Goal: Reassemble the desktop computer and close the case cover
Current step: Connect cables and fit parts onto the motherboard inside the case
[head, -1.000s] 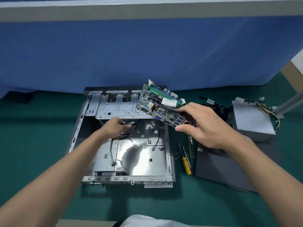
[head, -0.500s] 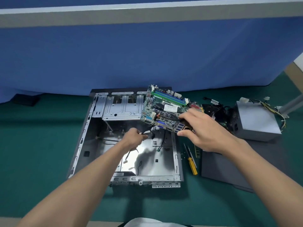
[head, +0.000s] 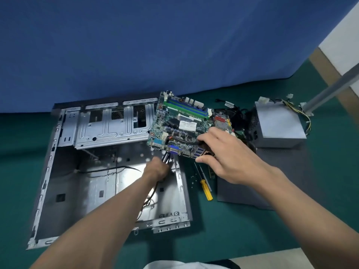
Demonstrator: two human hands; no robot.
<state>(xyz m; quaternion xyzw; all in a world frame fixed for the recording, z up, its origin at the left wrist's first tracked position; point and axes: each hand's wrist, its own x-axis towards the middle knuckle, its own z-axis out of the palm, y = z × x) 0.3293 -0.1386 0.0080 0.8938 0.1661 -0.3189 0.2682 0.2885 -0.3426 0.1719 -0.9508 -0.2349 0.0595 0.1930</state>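
Note:
The open metal computer case [head: 58, 171] lies flat on the green table, its floor bare apart from loose black cables [head: 108, 168]. My right hand [head: 223, 152] grips the near edge of the green motherboard [head: 184, 123] and holds it tilted above the case's far right corner. My left hand [head: 158, 168] is inside the case by the right wall, just below the board, and grips a bundle of black cables [head: 166, 158]. The dark case cover [head: 252, 191] lies flat to the right of the case.
A grey power supply [head: 279, 123] with coloured wires sits at the far right on the cover's far end. A yellow-handled screwdriver [head: 206, 188] and small screws [head: 192, 180] lie between case and cover. A blue partition [head: 136, 45] stands behind.
My left hand has moved right across the case floor to the right wall and gathered the cables. The motherboard has shifted slightly right and turned flatter toward me.

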